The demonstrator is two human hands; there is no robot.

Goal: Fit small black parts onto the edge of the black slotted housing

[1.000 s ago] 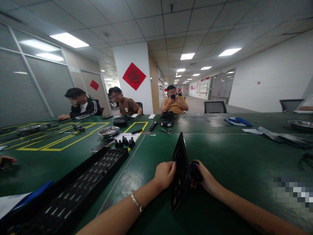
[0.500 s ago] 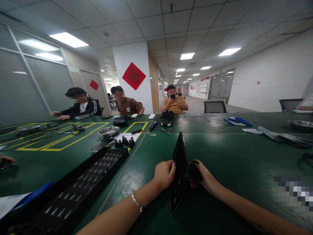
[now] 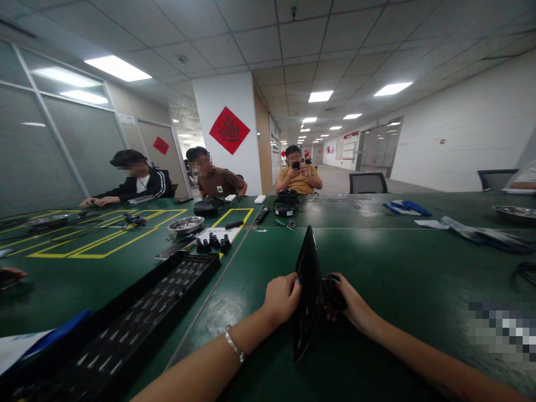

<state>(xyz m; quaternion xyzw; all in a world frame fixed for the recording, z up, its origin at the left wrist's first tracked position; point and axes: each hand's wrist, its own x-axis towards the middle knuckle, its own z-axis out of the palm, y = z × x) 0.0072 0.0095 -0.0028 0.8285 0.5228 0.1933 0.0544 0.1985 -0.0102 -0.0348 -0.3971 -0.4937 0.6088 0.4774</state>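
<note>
A thin black panel (image 3: pixel 309 301) stands nearly edge-on to me above the green table (image 3: pixel 397 268). My left hand (image 3: pixel 282 298) is closed at its left side, with the thumb against the face. On the other side, my right hand (image 3: pixel 349 304) wraps round a dark, knob-like black part (image 3: pixel 335 293) that meets the panel's back. The right fingertips are partly hidden behind that part. To the left lies a long black tray (image 3: pixel 167 298) with rows of small light, pointed shapes in it. Several black fittings (image 3: pixel 213 243) stand just past its far end.
Metal bowls stand at the left (image 3: pixel 186 224) and far right (image 3: pixel 517 212). Pliers (image 3: pixel 285 224), a black pouch (image 3: pixel 285 206) and blue gloves (image 3: pixel 406 208) lie farther back. Clear plastic bags (image 3: pixel 489 234) are on the right. Several people sit across the table.
My hands and the black panel keep their places. At the far left, a seated person's hands have shifted slightly left; the person in brown has leaned a little left.
</note>
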